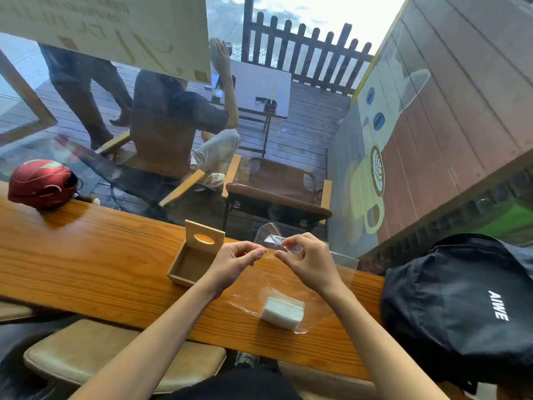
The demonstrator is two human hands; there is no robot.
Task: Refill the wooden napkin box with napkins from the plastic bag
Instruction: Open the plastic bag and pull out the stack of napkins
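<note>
- The wooden napkin box (189,262) stands on the bench (86,255), lid raised upright at its far side, its inside showing bare wood with no napkins in it.
- The plastic bag (291,280) lies on the bench just right of the box. Its mouth is lifted toward the window; its closed end lies flat near the person.
- A white stack of napkins (283,312) sits inside the bag at that near end, well apart from the box.
- The left hand (235,262) has its fingers curled, thumb and forefinger pinching the bag's upper edge.
- The right hand (308,259) is likewise curled, pinching the film at the mouth; the two pinch points are close together.
- Judgement: the step in hand appears to be parting the mouth of the bag; no napkins have yet reached the box.
- Handling, bag: thin, clear, limp and likely slippery; it will crumple rather than hold shape. Best held at opposite lips of the mouth.
- Handling, napkins: light, soft, loosely stacked; liable to fan out or shed sheets. Best taken across the stack's two long sides, squeezed lightly.
- Also present: a red helmet (40,183) at the bench's left end and a black backpack (461,301) at the right.
</note>
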